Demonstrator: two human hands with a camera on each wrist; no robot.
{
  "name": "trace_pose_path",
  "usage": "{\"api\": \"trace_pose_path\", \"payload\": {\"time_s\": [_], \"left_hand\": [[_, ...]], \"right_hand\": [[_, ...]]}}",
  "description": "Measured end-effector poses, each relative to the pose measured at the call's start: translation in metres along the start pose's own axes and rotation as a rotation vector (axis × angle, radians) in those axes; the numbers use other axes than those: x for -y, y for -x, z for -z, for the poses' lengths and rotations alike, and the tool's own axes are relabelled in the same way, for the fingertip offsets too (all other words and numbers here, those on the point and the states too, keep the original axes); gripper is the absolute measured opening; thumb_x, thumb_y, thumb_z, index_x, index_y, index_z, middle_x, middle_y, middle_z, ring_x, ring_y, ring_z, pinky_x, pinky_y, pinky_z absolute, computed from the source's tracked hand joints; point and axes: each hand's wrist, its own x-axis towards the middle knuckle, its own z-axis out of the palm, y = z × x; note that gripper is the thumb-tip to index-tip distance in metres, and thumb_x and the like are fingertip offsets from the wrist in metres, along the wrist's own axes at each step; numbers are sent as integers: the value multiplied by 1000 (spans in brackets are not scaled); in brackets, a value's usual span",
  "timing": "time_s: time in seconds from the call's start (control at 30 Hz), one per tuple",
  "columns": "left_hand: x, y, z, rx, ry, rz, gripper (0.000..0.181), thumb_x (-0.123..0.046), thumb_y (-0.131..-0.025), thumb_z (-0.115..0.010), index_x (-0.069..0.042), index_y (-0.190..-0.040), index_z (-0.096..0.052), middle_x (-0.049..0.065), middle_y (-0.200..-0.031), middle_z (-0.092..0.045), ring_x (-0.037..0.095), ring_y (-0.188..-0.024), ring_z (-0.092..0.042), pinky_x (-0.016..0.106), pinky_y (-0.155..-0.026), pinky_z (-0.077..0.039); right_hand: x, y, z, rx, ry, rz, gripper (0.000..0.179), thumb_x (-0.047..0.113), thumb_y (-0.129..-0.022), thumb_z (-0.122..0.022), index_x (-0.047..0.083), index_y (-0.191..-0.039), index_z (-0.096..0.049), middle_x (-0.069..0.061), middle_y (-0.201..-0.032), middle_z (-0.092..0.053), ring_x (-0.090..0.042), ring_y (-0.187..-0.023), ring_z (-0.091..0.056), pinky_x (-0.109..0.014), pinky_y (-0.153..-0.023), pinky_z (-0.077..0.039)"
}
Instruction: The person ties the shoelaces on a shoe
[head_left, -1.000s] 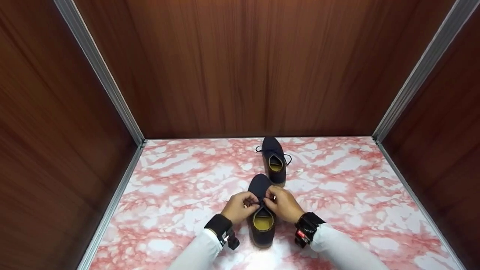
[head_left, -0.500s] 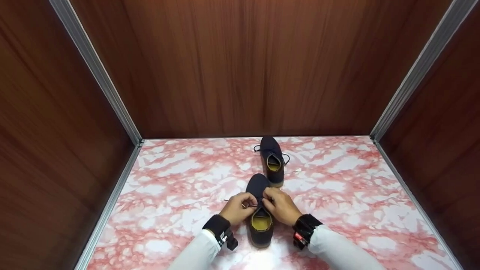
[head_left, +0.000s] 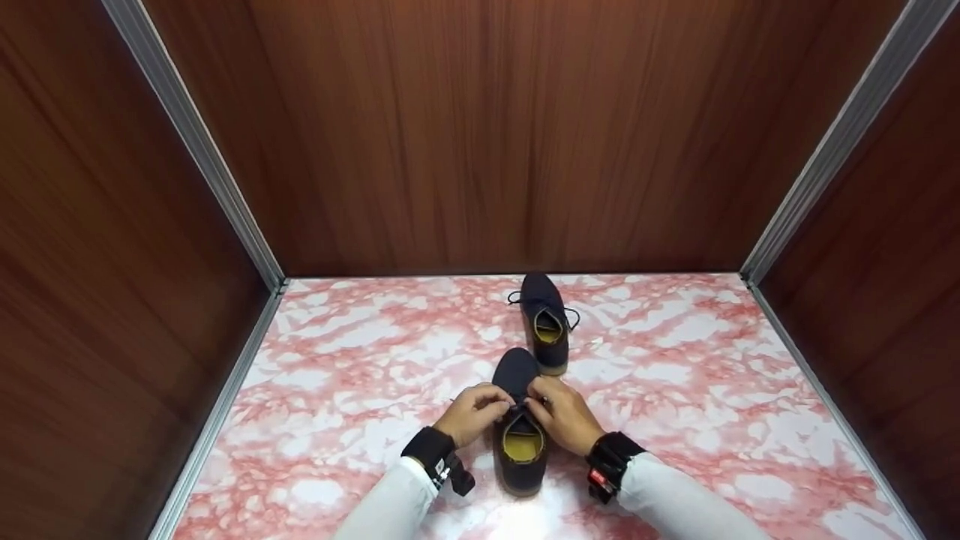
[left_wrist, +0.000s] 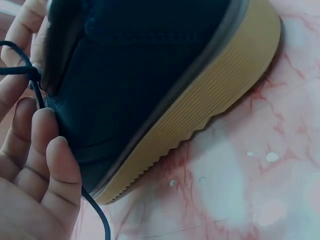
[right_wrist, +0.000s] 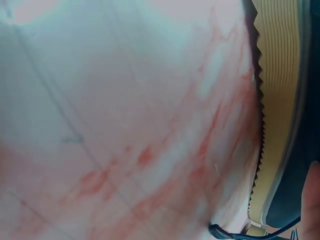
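Note:
A dark navy lace-up shoe (head_left: pixel 517 371) with a yellow insole and tan ridged sole stands on the floor, toe pointing away. Both hands are over its throat. My left hand (head_left: pixel 469 414) holds the dark shoelace (left_wrist: pixel 34 75) from the left; in the left wrist view the lace passes behind its curled fingers (left_wrist: pixel 60 160), and a tail hangs below. From the right, my right hand (head_left: pixel 566 414) pinches the lace beside the knot with thumb and forefinger. One finger (right_wrist: pixel 311 200) of it shows in the right wrist view, near a dangling lace end (right_wrist: pixel 217 231). The exact pinch points are hidden.
The matching navy shoe (head_left: pixel 551 352), laces spread to both sides, stands just beyond, close to the first shoe's toe. A red-and-white marbled floor (head_left: pixel 337 420) lies beneath. Brown wood-look panels (head_left: pixel 480 135) with grey metal corner strips (head_left: pixel 202 150) enclose it on three sides.
My left thumb and forefinger have shifted slightly at the lace, and the strand seen between them earlier is less visible. My right hand stays nearly still. Both shoes have kept their places.

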Motion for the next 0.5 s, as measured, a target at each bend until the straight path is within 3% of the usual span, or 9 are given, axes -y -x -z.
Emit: {"api": "trace_pose_path", "payload": {"time_s": [0.13, 0.3, 0.5], "left_hand": [[-1, -2, -1, -10, -14, -12, 18, -19, -101, -66, -6, -97, -79, 12, -96, -69, 1, -81, -60, 17, -76, -51], [-1, -3, -3, -38, -97, -47, 18, -19, -100, -68, -10, -92, -80, 9, -93, -71, -1, -84, -58, 18, -80, -50], [2, -3, -5, -62, -140, -68, 11, -16, -96, -73, -9, -91, -80, 11, -91, -73, -2, -80, -58, 18, -77, -50]], "right_hand": [[-1, 0, 7, 54, -60, -21, 21, 10, -92, -79, 13, -94, -58, 2, -87, -59, -8, -78, -54, -25, -70, -46], [-4, -1, 19, 164, -184, -93, 26, 14, -92, -80, 10, -103, -58, -1, -91, -64, -5, -77, -58, -20, -67, -50], [-8, -1, 29, 246, -289, -124, 25, 2, -94, -72, 6, -115, -59, -7, -100, -69, -10, -82, -65, -23, -71, -56]]}}
